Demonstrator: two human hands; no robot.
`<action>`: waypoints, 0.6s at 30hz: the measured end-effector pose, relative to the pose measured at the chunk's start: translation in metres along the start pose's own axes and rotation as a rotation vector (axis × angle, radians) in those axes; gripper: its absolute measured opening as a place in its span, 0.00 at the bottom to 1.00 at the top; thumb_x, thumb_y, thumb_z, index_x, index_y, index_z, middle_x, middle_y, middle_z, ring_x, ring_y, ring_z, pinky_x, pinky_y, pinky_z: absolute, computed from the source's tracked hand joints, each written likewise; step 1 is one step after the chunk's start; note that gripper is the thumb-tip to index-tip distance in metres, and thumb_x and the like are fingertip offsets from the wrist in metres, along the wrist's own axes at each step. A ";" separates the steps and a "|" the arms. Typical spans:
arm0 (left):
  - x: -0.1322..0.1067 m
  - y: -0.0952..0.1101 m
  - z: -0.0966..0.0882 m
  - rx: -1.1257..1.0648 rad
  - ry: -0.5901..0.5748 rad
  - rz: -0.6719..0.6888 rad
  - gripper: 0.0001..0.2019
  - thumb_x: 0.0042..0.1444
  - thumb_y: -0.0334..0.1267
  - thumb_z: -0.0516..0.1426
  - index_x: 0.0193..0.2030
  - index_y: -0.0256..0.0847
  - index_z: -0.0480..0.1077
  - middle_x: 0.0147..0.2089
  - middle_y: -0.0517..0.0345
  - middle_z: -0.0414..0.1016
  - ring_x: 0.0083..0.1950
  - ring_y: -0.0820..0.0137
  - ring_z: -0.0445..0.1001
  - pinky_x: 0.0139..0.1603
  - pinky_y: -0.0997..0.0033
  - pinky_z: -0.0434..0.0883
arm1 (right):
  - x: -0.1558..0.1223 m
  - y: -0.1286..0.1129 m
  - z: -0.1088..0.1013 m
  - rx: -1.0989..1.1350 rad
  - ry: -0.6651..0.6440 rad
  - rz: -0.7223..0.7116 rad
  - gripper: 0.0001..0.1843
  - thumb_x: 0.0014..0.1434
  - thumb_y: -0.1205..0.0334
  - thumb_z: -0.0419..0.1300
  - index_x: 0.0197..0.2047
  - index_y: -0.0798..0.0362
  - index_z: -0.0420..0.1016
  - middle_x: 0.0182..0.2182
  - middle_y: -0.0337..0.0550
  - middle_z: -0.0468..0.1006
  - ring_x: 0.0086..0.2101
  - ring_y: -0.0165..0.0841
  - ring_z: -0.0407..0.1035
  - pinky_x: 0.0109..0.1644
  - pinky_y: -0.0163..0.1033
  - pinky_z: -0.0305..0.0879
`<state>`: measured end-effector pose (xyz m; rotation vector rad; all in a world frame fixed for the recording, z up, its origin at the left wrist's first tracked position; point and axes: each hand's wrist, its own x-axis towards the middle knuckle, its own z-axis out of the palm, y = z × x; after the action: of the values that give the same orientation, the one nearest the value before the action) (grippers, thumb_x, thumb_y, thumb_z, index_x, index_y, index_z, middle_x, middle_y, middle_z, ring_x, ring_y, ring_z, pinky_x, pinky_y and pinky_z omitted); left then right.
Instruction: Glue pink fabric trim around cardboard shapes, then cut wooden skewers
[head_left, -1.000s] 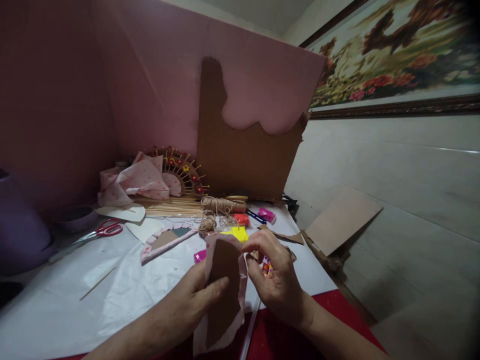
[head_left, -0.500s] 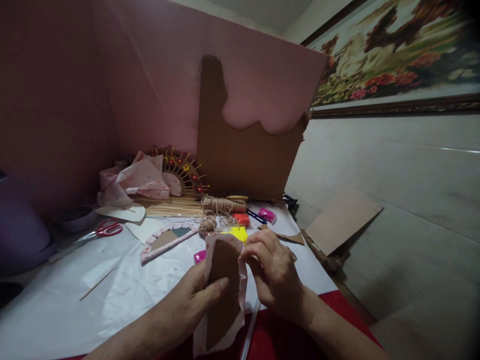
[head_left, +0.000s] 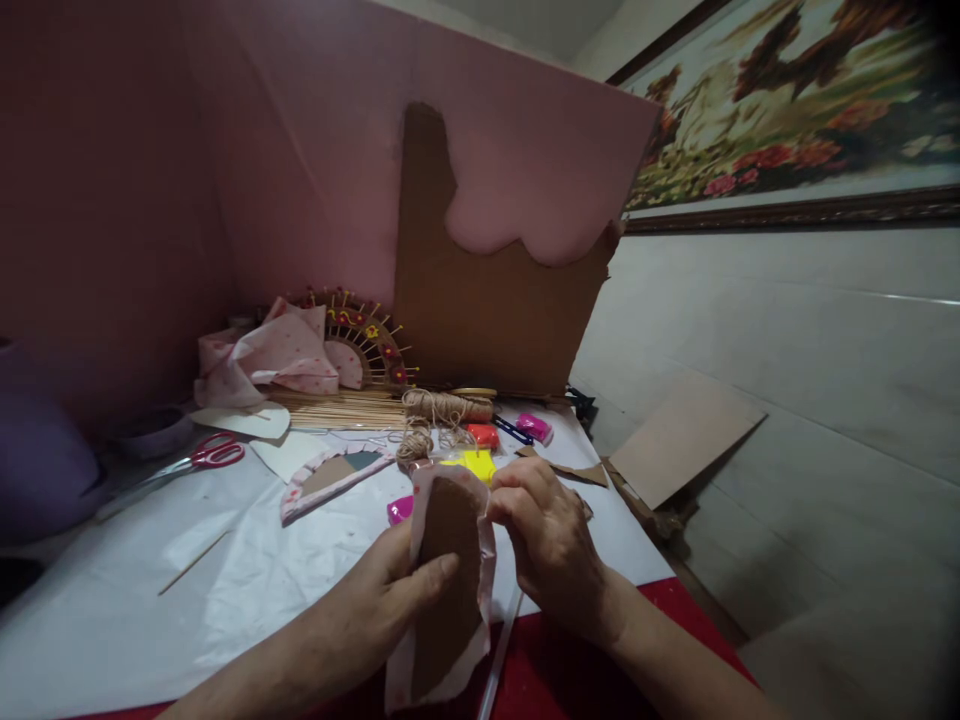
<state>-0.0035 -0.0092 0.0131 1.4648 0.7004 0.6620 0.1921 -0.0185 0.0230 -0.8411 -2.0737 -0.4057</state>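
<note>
My left hand [head_left: 409, 585] grips a brown cardboard piece [head_left: 446, 590], thumb across its face and fingers behind. Pink spotted fabric [head_left: 422, 500] backs the cardboard, and its margin shows around the edges, folded over along the right side. At the upper right edge, my right hand [head_left: 544, 530] is closed in a pinch on the fabric's margin; the fingertips are partly hidden. Below the right hand lies a translucent stick [head_left: 501, 650]. Beyond the hands is a half-round cardboard piece [head_left: 330, 478] with a fabric-wrapped border.
Red-handled scissors [head_left: 217, 452] and a thin wooden stick [head_left: 193, 563] lie to the left on white sheeting [head_left: 247, 600]. Behind are bamboo sticks [head_left: 337, 408], twine [head_left: 446, 405], coloured packets [head_left: 480, 465], crumpled fabric [head_left: 281, 350] and a decorated fan [head_left: 375, 335]. Cut cardboard [head_left: 495, 310] stands upright.
Very little differs. My right hand has shifted slightly at the fabric's edge, while my left hand keeps its hold on the cardboard piece.
</note>
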 end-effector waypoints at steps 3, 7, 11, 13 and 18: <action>0.001 0.001 -0.001 0.007 -0.010 0.008 0.13 0.57 0.44 0.55 0.45 0.40 0.69 0.40 0.58 0.73 0.41 0.67 0.69 0.42 0.70 0.67 | -0.001 0.001 0.001 0.039 0.014 -0.043 0.09 0.57 0.77 0.50 0.33 0.53 0.64 0.32 0.45 0.69 0.35 0.35 0.62 0.39 0.42 0.64; 0.000 0.001 0.000 0.013 -0.022 0.007 0.15 0.57 0.44 0.55 0.49 0.42 0.68 0.42 0.58 0.73 0.45 0.65 0.69 0.45 0.68 0.67 | 0.000 -0.002 0.002 0.061 -0.009 -0.065 0.08 0.57 0.76 0.51 0.33 0.53 0.65 0.32 0.44 0.68 0.36 0.36 0.62 0.41 0.43 0.64; -0.002 0.001 0.001 0.004 -0.037 0.000 0.15 0.57 0.44 0.55 0.49 0.42 0.68 0.43 0.57 0.73 0.46 0.64 0.68 0.46 0.66 0.66 | 0.000 -0.007 -0.001 0.074 -0.013 -0.051 0.09 0.57 0.75 0.50 0.33 0.52 0.65 0.33 0.44 0.68 0.37 0.36 0.62 0.41 0.43 0.64; -0.002 0.003 0.001 -0.005 -0.037 -0.012 0.14 0.57 0.44 0.54 0.46 0.40 0.69 0.42 0.56 0.73 0.44 0.64 0.69 0.46 0.65 0.66 | -0.001 -0.007 -0.003 0.127 0.005 -0.018 0.10 0.56 0.76 0.50 0.36 0.51 0.65 0.34 0.44 0.67 0.37 0.36 0.63 0.40 0.44 0.64; 0.001 0.003 -0.001 -0.048 -0.032 0.011 0.13 0.56 0.44 0.54 0.43 0.38 0.68 0.40 0.54 0.74 0.43 0.63 0.70 0.45 0.64 0.66 | -0.006 -0.005 -0.008 0.183 0.051 0.138 0.15 0.55 0.77 0.51 0.44 0.52 0.64 0.38 0.47 0.66 0.38 0.37 0.63 0.40 0.45 0.64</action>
<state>-0.0033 -0.0080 0.0162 1.4332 0.6482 0.6589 0.1954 -0.0290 0.0229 -0.8482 -1.9586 -0.1585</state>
